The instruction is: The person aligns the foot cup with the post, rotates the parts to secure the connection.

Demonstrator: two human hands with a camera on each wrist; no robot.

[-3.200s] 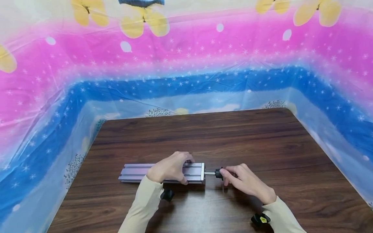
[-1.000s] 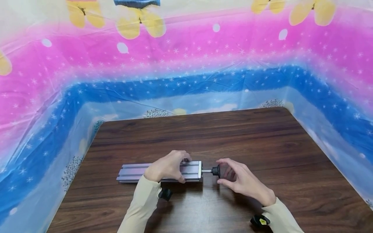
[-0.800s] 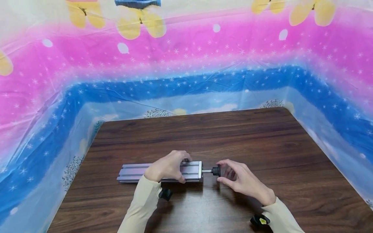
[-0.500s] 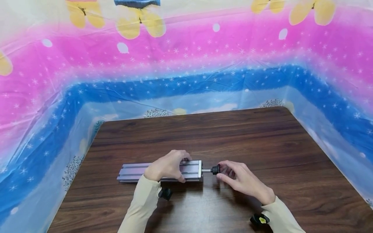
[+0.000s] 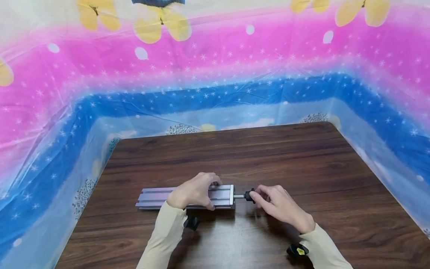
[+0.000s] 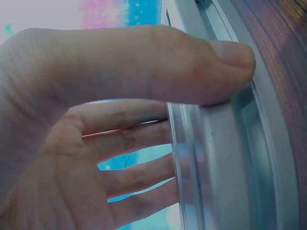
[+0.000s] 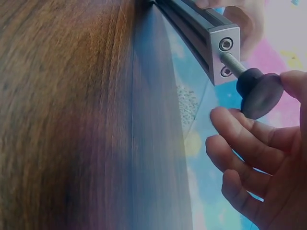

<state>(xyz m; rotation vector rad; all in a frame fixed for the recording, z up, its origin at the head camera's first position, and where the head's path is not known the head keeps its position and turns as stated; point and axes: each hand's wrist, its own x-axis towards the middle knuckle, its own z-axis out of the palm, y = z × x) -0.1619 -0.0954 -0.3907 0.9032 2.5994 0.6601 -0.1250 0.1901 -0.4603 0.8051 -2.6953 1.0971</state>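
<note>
A silver aluminium rail (image 5: pixel 154 197) lies lengthwise on the brown wooden table (image 5: pixel 268 157). My left hand (image 5: pixel 196 193) grips its right half, thumb (image 6: pixel 192 72) pressed on the near side and fingers over the far side of the rail (image 6: pixel 225 158). A thin screw shaft (image 5: pixel 239 196) with a black knob (image 5: pixel 248 195) sticks out of the rail's right end (image 7: pixel 223 52). My right hand (image 5: pixel 260 197) is at the knob (image 7: pixel 259 93). One fingertip (image 7: pixel 293 84) touches it and the other fingers curl round below it.
A pink and blue plastic sheet (image 5: pixel 215 74) with stars walls in the table on three sides. Black wrist cameras (image 5: pixel 192 223) (image 5: pixel 297 251) sit under both sleeves near the table's front edge.
About a second ago my right hand stood open just right of the knob. It has since moved left and its fingers have closed round the knob. Left hand and rail have stayed put.
</note>
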